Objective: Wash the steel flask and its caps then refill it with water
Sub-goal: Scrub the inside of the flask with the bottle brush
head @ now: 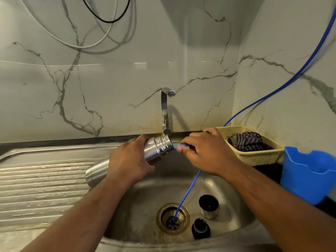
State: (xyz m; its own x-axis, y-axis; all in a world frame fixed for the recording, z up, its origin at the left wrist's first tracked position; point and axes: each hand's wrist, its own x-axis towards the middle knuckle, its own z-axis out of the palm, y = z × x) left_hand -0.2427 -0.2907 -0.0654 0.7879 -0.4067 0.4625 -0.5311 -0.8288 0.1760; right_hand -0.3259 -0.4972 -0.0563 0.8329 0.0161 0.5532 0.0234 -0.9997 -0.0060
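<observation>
— Steel flask (pixel 158 150) up over the sink (pixel 227 188), tipped almost flat, threaded mouth aimed right and slightly toward the back wall.

— And the left grip (pixel 127 159)?

— Wrapped round the middle of the body, fingers curled over the far side. Base end poking out to the left, above the edge of the ribbed drainboard (pixel 36 179).

— Right grip (pixel 205 151)?

— Pinching a thin blue tube (pixel 181 145) between thumb and fingertips, tip right at the flask's mouth. Touching the rim or just short of it, impossible to call from this angle.

— More blue lower down?

— Yes, a second blue stretch (pixel 187 190) dropping from under that same grip into the basin, end resting in the brass-ringed drain (pixel 161 213). Same line or a separate one, hard to say.

— Caps?

— Both down in the basin, right of the drain. Steel cup cap (pixel 208 206) standing mouth up, dark inside. Black inner cap (pixel 200 228) nearer the front rim, close by but apart from the cup.

— Tap?

— Chrome tap (pixel 164 110) rising just behind the flask, spout turned to the right.

— Off to the side?

— Cream basket (pixel 254 157) on the dark bench (pixel 267 170) in the right corner, striped cloth (pixel 245 140) bundled inside. Blue plastic tub (pixel 307 175) just beside it, at the right edge of view.
</observation>
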